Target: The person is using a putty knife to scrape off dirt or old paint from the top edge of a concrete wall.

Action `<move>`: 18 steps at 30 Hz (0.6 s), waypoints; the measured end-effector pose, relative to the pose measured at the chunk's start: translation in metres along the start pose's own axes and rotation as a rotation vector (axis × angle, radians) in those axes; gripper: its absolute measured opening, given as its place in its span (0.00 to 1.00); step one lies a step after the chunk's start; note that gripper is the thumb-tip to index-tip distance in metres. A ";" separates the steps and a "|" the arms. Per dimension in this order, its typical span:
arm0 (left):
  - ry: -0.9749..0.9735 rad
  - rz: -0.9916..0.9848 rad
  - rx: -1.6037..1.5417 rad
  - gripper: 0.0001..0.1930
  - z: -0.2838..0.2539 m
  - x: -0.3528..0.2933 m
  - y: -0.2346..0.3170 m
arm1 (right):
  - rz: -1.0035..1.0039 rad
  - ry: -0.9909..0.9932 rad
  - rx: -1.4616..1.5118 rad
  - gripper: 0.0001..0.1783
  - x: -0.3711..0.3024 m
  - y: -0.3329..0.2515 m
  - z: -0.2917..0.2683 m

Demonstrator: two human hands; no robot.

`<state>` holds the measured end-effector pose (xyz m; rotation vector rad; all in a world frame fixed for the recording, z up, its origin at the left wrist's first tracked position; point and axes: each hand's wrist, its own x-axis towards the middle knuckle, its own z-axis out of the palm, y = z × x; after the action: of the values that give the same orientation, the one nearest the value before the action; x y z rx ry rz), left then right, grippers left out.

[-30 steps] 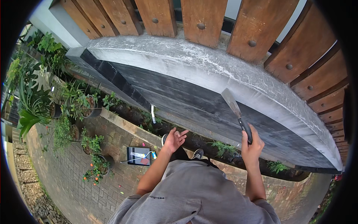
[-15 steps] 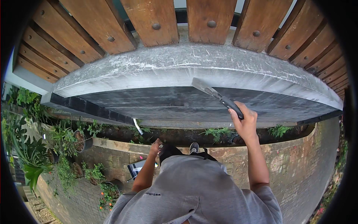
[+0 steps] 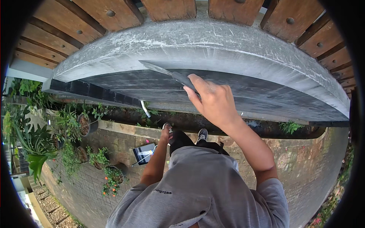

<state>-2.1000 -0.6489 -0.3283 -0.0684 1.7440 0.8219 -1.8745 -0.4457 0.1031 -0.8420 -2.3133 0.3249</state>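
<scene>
My right hand (image 3: 213, 99) is closed round the dark handle of a putty knife (image 3: 159, 68). The metal blade points left and lies against the pale grey front face of the ledge (image 3: 228, 57), just above the dark wall panel (image 3: 182, 85). My left hand (image 3: 165, 133) hangs low beside my left leg, near the planting bed; its fingers are too small and partly hidden to read. A dark tray (image 3: 141, 159) with white and blue contents and a thin rod rests on the paving next to my left forearm.
Brown wooden slats (image 3: 173, 8) with round bolts rise above the ledge. A white pipe (image 3: 145, 109) sticks out at the wall's foot over a narrow planting bed (image 3: 182, 121) with a low curb. Potted plants (image 3: 88, 125) stand on the left.
My right hand has moved left and slightly up, carrying the putty knife left along the ledge face. The view has shifted downward, showing less of the slats and more of the tray.
</scene>
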 end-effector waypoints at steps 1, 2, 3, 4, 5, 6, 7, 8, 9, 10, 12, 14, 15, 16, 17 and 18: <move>0.007 0.023 -0.019 0.27 -0.003 0.001 -0.002 | -0.007 0.001 0.003 0.14 0.003 -0.002 0.005; 0.014 0.005 -0.019 0.27 -0.007 0.000 -0.007 | 0.035 0.004 -0.008 0.14 -0.006 -0.002 -0.005; 0.018 -0.001 -0.032 0.27 -0.011 0.000 -0.010 | 0.077 0.006 -0.019 0.15 -0.023 0.005 -0.021; 0.016 0.005 -0.024 0.26 -0.009 -0.004 -0.009 | 0.088 0.091 -0.042 0.16 -0.050 0.025 -0.032; 0.018 0.013 -0.021 0.26 -0.005 -0.006 -0.006 | 0.093 0.177 -0.062 0.17 -0.066 0.042 -0.038; 0.000 -0.028 -0.007 0.27 -0.006 -0.006 -0.005 | 0.090 0.173 -0.062 0.17 -0.061 0.046 -0.039; -0.003 -0.036 -0.004 0.27 -0.005 -0.008 -0.007 | 0.085 0.223 -0.078 0.17 -0.056 0.047 -0.040; -0.015 -0.026 -0.052 0.21 -0.001 -0.009 -0.006 | 0.082 0.276 -0.096 0.17 -0.053 0.046 -0.042; -0.028 -0.015 -0.096 0.16 0.002 -0.011 -0.004 | 0.093 0.275 -0.101 0.17 -0.050 0.038 -0.039; -0.071 -0.018 -0.110 0.17 -0.008 -0.002 -0.013 | 0.059 0.158 -0.104 0.16 -0.041 0.020 -0.030; -0.068 -0.036 -0.077 0.21 -0.017 0.010 -0.029 | 0.026 0.047 -0.105 0.15 -0.035 0.003 -0.021; -0.068 -0.087 0.104 0.26 0.002 0.005 -0.015 | 0.046 0.021 -0.064 0.14 -0.034 0.010 -0.016; -0.081 -0.080 0.118 0.26 0.017 -0.003 -0.001 | 0.057 0.030 -0.079 0.14 -0.041 0.019 -0.020; -0.098 -0.080 0.116 0.26 0.020 -0.009 0.006 | 0.083 0.106 -0.048 0.15 -0.053 0.026 -0.029; -0.116 -0.077 0.112 0.27 0.021 -0.012 0.012 | 0.107 0.182 -0.016 0.15 -0.061 0.034 -0.036; -0.125 -0.081 0.073 0.28 0.022 -0.015 0.018 | 0.106 0.214 -0.002 0.15 -0.064 0.040 -0.038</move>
<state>-2.0843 -0.6290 -0.3087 -0.0375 1.6412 0.6887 -1.7929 -0.4564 0.0836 -0.9549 -2.0761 0.2637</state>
